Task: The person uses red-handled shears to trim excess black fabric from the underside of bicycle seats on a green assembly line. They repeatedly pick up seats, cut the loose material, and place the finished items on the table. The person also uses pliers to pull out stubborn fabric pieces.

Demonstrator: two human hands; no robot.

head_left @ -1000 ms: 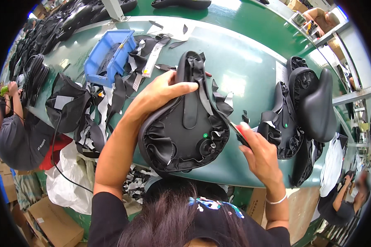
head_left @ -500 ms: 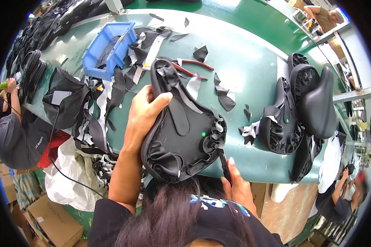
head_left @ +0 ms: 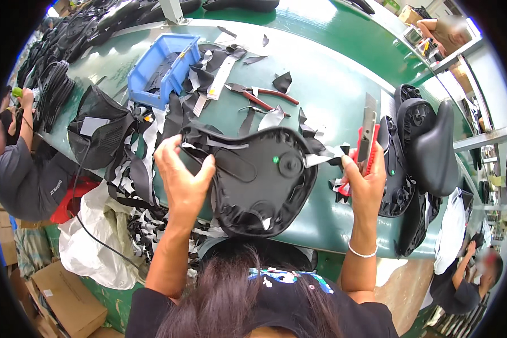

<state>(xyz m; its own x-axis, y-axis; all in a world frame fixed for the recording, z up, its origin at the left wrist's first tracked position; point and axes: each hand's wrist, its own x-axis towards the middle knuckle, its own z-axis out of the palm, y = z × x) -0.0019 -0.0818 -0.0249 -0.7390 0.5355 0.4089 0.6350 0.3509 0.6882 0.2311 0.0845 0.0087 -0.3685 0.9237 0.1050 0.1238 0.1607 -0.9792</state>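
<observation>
A black bicycle saddle (head_left: 236, 200) lies underside up at the table's near edge, its nose toward the upper left. My left hand (head_left: 181, 179) grips the nose, thumb on the underside and fingers round the outer side. Off to the right, my right hand (head_left: 369, 186) is closed on a red utility knife (head_left: 367, 141) whose blade points up. A strip of black-and-white cover material (head_left: 323, 157) stretches from the saddle's right rim to the fingertips of that hand, which seem to pinch its end. Folded cover edges line the saddle's rim.
Red-handled pliers (head_left: 265, 102) and scraps lie beyond the saddle. A blue bin (head_left: 166, 70) and a black mesh basket (head_left: 100, 125) stand left. More saddles (head_left: 437, 147) are stacked at right. Co-workers sit at far left and right.
My right hand has risen from below the saddle to its right, bringing the knife blade-up and drawing out a strip. The saddle has turned counterclockwise, its nose swinging left, under my left hand.
</observation>
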